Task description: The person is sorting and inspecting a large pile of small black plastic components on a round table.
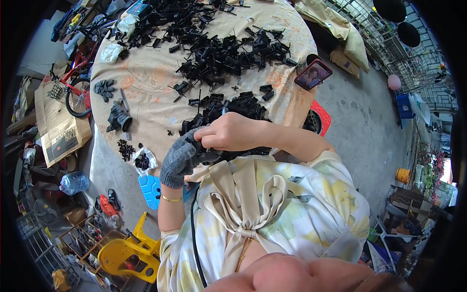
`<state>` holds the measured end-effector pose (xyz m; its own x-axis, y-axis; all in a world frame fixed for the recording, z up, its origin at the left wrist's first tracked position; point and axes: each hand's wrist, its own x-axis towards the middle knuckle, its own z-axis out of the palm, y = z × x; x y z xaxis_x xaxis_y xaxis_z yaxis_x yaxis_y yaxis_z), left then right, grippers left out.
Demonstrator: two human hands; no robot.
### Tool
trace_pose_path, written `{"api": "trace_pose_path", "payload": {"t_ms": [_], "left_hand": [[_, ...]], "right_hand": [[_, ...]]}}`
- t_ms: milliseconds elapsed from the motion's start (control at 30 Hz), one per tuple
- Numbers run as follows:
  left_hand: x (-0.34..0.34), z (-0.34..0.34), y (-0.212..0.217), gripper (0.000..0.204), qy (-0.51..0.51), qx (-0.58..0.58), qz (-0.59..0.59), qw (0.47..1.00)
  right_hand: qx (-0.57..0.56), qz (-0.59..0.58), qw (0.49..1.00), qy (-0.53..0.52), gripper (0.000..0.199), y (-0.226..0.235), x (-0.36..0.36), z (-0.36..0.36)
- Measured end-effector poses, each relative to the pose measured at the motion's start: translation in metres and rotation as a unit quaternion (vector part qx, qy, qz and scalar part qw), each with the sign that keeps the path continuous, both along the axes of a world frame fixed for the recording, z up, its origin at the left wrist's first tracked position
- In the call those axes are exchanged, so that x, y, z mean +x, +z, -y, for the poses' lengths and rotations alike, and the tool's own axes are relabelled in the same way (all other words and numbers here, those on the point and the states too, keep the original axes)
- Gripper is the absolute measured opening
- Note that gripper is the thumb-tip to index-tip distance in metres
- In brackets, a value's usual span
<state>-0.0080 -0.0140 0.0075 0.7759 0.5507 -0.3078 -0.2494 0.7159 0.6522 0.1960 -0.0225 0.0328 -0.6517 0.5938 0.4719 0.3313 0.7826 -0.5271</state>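
Observation:
My left hand (176,163), in a grey knitted glove, is closed at the near edge of the round table. My bare right hand (232,130) meets it there, thumb and fingers pinched together against the gloved fingertips. Whatever lies between the two hands is hidden by the fingers. Just beyond them a heap of small black plastic parts (245,104) spreads over the patterned beige tablecloth (151,102). A small white bag (152,164) with tiny black pieces in it sits left of my gloved hand, beside a loose cluster of tiny black pieces (125,150).
A larger pile of black parts (228,56) covers the table's far side. Dark gloves (119,118) and a slim pointed tool (124,100) lie at the left. A phone (313,75) stands at the right edge. On the floor are a yellow plastic chair (116,253) and a water jug (74,183).

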Motion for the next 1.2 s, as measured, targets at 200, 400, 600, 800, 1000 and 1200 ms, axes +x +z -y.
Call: {"api": "trace_pose_path", "payload": {"t_ms": [200, 400, 600, 800, 1000, 1200], "left_hand": [[-0.002, 0.005, 0.007, 0.063, 0.024, 0.014, -0.024, 0.999], [0.008, 0.004, 0.008, 0.036, 0.151, 0.033, -0.003, 0.988], [0.016, 0.015, -0.008, 0.035, 0.218, 0.213, -0.11, 0.946], [0.016, 0.022, -0.004, 0.035, 0.232, 0.244, -0.165, 0.927], [0.015, 0.023, -0.014, 0.033, 0.243, 0.337, -0.19, 0.889], [0.011, 0.026, -0.031, 0.035, 0.184, 0.502, -0.254, 0.806]], "right_hand": [[0.062, 0.03, 0.998, -0.008, 0.012, -0.002, -0.002, 0.006], [-0.084, -0.118, 0.975, -0.168, 0.013, -0.009, 0.004, 0.003], [-0.502, -0.298, 0.804, -0.112, 0.01, -0.023, -0.009, 0.015], [-0.5, -0.248, 0.815, -0.155, 0.012, -0.016, -0.019, 0.018], [-0.509, -0.267, 0.8, -0.172, 0.012, -0.023, -0.024, 0.02], [-0.539, -0.253, 0.785, -0.174, 0.012, -0.04, -0.018, 0.028]]}}
